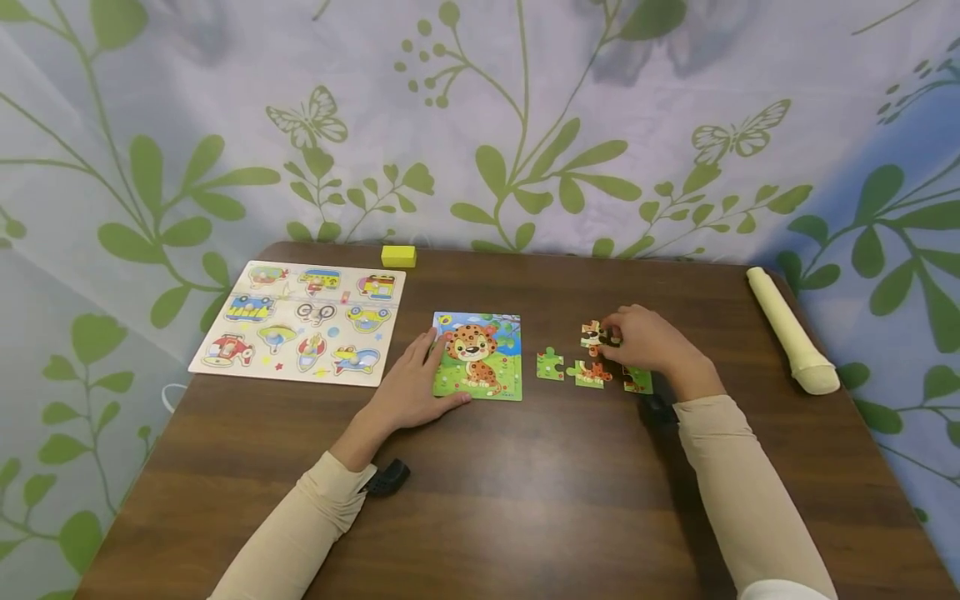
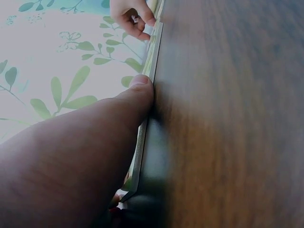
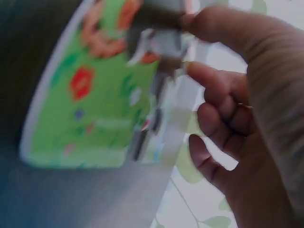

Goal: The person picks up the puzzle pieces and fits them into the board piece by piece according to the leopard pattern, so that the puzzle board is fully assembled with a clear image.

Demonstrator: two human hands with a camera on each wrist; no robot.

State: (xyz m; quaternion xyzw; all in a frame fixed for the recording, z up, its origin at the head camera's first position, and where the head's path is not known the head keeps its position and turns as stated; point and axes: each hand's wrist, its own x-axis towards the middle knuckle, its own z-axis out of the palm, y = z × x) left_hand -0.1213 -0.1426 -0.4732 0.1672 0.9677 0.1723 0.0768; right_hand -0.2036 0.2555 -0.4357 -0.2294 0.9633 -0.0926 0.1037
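Note:
My left hand [image 1: 412, 379] rests at the left side of a square leopard puzzle board [image 1: 510, 379], fingers on its left edge. In the left wrist view the thumb [image 2: 135, 97] touches the board's edge [image 2: 152, 61]. To the right of the board, my right hand [image 1: 648, 342] pinches a jigsaw piece [image 1: 591, 335] between thumb and index finger. Around it lie a green piece [image 1: 549, 365], a spotted orange-and-green piece [image 1: 590, 375] and a green and red piece [image 1: 639, 382] partly under the hand. The right wrist view is blurred, with a green flowered piece [image 3: 99, 114] close up.
A white vehicle peg puzzle [image 1: 292, 325] lies at the table's left. Behind it, at the back edge, sits a yellow block [image 1: 398, 256]. A cream tube-shaped object [image 1: 791, 333] lies near the right edge. Patterned cloth [image 1: 525, 125] hangs behind the brown table [image 1: 525, 500].

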